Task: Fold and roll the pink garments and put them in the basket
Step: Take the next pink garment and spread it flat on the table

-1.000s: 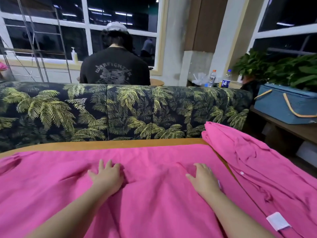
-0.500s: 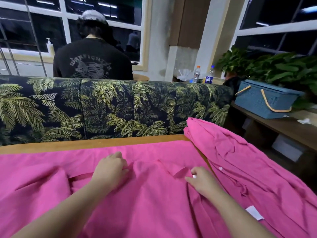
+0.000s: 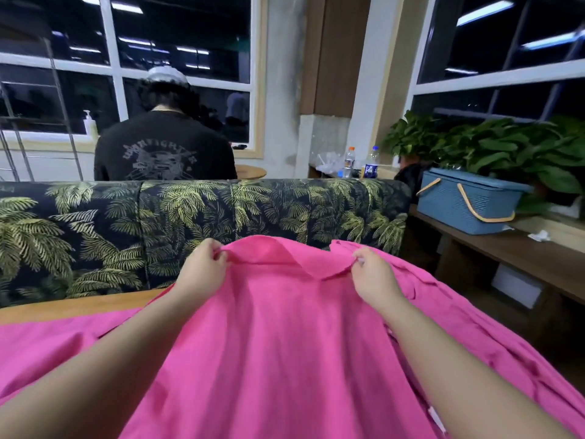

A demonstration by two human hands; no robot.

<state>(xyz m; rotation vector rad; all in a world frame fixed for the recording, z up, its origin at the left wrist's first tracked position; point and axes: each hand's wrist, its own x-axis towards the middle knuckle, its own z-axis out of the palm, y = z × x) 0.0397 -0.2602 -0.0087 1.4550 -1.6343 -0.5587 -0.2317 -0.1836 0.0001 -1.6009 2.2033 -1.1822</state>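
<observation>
A wooden table (image 3: 72,307) stands before a palm-print sofa (image 3: 190,229), with dark windows behind. At 2 o'clock I see the blue basket (image 3: 468,201) on a side shelf (image 3: 522,258), lid on. Dead centre, the pink garment (image 3: 278,343) is raised off the table. My left hand (image 3: 202,269) pinches its top edge at 11 o'clock. My right hand (image 3: 375,275) pinches the same edge at 1 o'clock. A second pink garment (image 3: 474,327) lies at 4 o'clock.

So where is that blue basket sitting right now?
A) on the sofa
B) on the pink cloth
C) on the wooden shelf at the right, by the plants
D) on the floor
C: the blue basket stands lid-closed on the wooden shelf, in front of the plants.
</observation>
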